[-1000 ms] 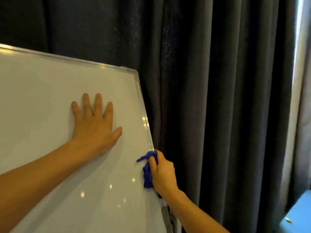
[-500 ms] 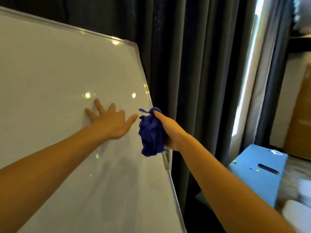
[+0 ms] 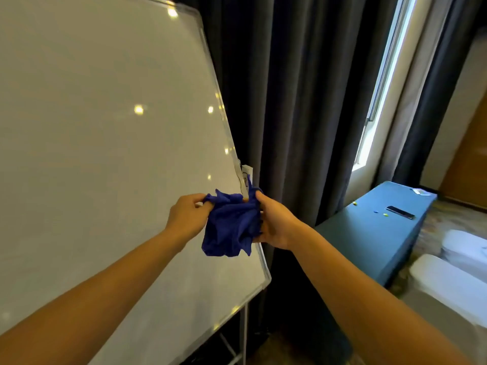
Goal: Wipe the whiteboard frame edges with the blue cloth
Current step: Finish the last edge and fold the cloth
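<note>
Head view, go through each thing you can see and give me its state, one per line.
Cloth: bunched, held up between both hands, off the frame.
Left hand: grip shut on the cloth's top corner.
Right hand: grip shut on the cloth's right side.
Whiteboard: tilted, blank, showing light reflections.
Frame: right edge untouched by the cloth.
Curtain: drawn shut beside the board.
Phone: lying flat on the blue bench.

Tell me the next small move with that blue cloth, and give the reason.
Probably bring the blue cloth back onto the whiteboard frame's right edge and wipe along it. Both the left hand and right hand grip the bunched cloth in front of the board, off the frame, so no edge is being wiped now. The bottom edge could follow.
</note>
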{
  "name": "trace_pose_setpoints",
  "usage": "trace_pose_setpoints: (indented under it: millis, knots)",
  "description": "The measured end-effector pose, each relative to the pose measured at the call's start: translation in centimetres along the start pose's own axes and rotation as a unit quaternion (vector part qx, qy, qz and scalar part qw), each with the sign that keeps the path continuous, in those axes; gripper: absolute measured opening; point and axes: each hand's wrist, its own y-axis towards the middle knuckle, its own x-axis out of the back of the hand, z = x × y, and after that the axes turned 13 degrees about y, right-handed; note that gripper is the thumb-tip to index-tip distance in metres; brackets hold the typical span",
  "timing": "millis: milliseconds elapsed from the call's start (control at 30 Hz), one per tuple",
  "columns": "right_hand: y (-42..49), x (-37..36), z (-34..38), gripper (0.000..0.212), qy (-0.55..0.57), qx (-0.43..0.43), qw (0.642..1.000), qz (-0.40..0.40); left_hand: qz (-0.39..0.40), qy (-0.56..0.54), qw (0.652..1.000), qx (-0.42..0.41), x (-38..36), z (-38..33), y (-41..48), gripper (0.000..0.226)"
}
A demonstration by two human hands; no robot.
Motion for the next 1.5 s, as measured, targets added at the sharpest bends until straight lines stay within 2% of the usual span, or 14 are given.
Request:
trace_pose_setpoints:
  millis: [100, 300, 433, 567, 633, 700, 800, 1000, 1067, 1167, 1233, 1267, 1367, 1500]
  knots:
    - [-1.7, 5.0, 1.1, 0.038, -0.17, 0.063, 0.982, -0.05, -0.07, 0.056, 0.995, -0.043, -3.8, -1.4, -1.3, 0.023]
    - [-4.6, 16.3, 5.5, 0.037, -0.169, 0.145, 0.966, -0.132, -0.081, 0.02, 0.994, -0.065, -13.4, -7.6, -1.5, 0.014]
    - [-6.5, 24.8, 8.1, 0.02, 0.01, 0.086, 0.992, -0.093, 0.047, -0.138, 0.989, 0.003, -22.0, -12.4, -1.8, 0.016]
    - [-7.4, 33.0, 10.9, 0.024, 0.072, 0.013, 0.997, -0.019, 0.248, -0.243, 0.936, 0.056, -28.2, -14.7, -1.5, 0.02]
    - [-6.5, 36.4, 12.1, 0.029, 0.049, 0.012, 0.999, -0.016, 0.34, -0.21, 0.915, 0.054, -30.1, -14.8, -0.2, 0.031]
    - [-5.3, 39.3, 12.5, 0.023, -0.013, 0.042, 0.998, -0.055, 0.379, -0.073, 0.921, 0.041, -32.2, -14.5, 1.2, 0.037]
    - [-2.2, 44.3, 13.6, 0.013, -0.121, 0.074, 0.983, -0.114, 0.352, 0.151, 0.924, -0.005, -36.5, -14.3, 4.7, 0.032]
    - [7.8, 53.0, 16.5, 0.025, -0.244, 0.087, 0.95, -0.175, 0.28, 0.215, 0.934, -0.054, -44.5, -13.4, 14.4, 0.029]
    - [11.6, 55.0, 18.7, 0.028, -0.276, 0.097, 0.94, -0.174, 0.215, 0.246, 0.943, -0.067, -46.5, -13.6, 18.2, 0.03]
    - [17.1, 57.8, 22.5, 0.026, -0.342, 0.179, 0.908, -0.162, 0.038, 0.255, 0.96, -0.111, -48.9, -14.4, 23.4, 0.025]
    - [20.3, 59.7, 24.4, 0.025, -0.384, 0.237, 0.88, -0.148, -0.075, 0.267, 0.949, -0.148, -50.6, -14.5, 25.3, 0.022]
    - [21.4, 60.7, 24.7, 0.024, -0.4, 0.251, 0.87, -0.141, -0.092, 0.276, 0.943, -0.161, -51.6, -14.3, 25.3, 0.022]
    - [25.0, 65.2, 23.3, 0.022, -0.471, 0.233, 0.846, -0.091, -0.022, 0.31, 0.94, -0.144, -56.5, -11.7, 23.9, 0.023]
    - [28.0, 73.0, 17.3, 0.023, -0.584, 0.119, 0.801, 0.06, 0.198, 0.356, 0.913, -0.03, -65.0, -6.3, 18.9, 0.017]
